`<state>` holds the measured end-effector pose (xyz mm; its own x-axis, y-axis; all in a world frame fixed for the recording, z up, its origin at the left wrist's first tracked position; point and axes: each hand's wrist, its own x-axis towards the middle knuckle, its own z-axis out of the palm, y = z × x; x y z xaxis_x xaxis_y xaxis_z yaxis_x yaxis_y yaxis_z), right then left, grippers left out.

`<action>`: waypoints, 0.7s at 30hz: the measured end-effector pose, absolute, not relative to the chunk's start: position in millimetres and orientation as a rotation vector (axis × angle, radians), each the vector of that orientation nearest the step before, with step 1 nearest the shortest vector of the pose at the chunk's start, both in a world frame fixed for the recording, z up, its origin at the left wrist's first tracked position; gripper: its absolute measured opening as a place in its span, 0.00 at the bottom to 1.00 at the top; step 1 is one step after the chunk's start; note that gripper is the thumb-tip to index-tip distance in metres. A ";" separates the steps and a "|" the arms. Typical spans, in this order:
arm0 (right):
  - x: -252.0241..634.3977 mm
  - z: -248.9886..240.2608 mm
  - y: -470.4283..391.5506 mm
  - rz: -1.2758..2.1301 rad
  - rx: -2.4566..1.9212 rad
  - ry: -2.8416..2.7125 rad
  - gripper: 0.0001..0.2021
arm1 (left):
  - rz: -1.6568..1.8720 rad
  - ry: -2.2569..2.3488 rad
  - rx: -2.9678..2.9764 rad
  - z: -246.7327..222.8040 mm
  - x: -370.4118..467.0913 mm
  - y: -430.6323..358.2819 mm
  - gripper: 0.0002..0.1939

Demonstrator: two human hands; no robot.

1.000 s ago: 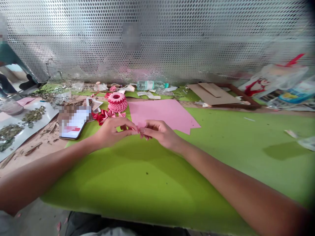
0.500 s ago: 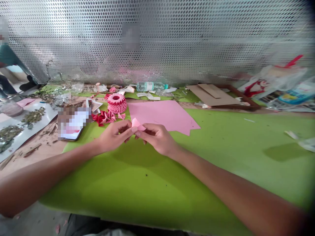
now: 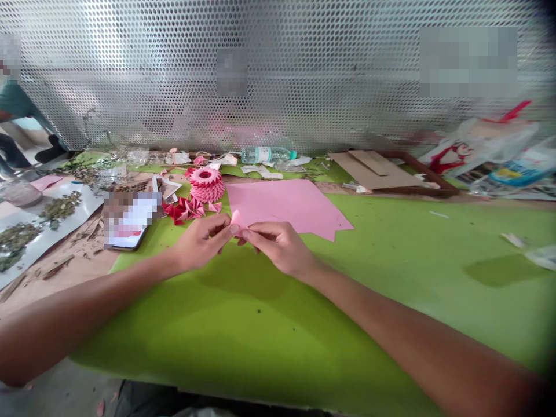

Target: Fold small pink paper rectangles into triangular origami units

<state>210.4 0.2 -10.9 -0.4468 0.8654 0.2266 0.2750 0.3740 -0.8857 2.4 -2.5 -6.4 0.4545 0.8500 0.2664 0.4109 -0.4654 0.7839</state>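
Between the fingertips of both hands is a small folded piece of pink paper point(image 3: 237, 219), its pointed top showing above the thumbs. My left hand point(image 3: 204, 240) pinches it from the left, and my right hand point(image 3: 280, 246) grips its right side, thumb and fingers pressed together. Most of the paper is covered by the fingers. Just behind the hands lie large pink paper sheets point(image 3: 282, 200). Beyond my left hand stands a ring-shaped stack of folded pink paper point(image 3: 207, 186), with loose red and pink folded paper pieces point(image 3: 185, 209) in front of it.
A phone point(image 3: 132, 223) with a lit screen lies left of the green tabletop point(image 3: 269, 341). Along the perforated metal wall are a plastic bottle point(image 3: 264, 154), a cardboard piece point(image 3: 377, 169) and plastic bags point(image 3: 482, 147). Dried plant bits point(image 3: 61, 209) lie at left; a person point(image 3: 19, 104) is beyond.
The fingers have closed further over the folded pink paper, so less of its right part shows. Both hands stay in nearly the same place.
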 end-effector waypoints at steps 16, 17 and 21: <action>209.2 -6.1 -2.0 1.007 -0.932 -2.010 0.14 | 0.641 0.956 2.139 -1.9 -0.4 -1.0 0.19; 208.9 -5.9 -2.4 0.982 -0.933 -2.009 0.14 | 0.638 0.967 2.130 -2.8 0.0 -1.2 0.19; 207.6 -6.6 -3.5 0.922 -0.962 -1.950 0.15 | 0.719 1.008 2.123 -6.4 2.4 -1.7 0.19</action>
<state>207.6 -3.5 -6.6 -0.4274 0.8498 0.3085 0.3009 0.4555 -0.8378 2.4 -1.7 -6.4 0.5496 0.8135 0.1899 0.4437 -0.4769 0.7587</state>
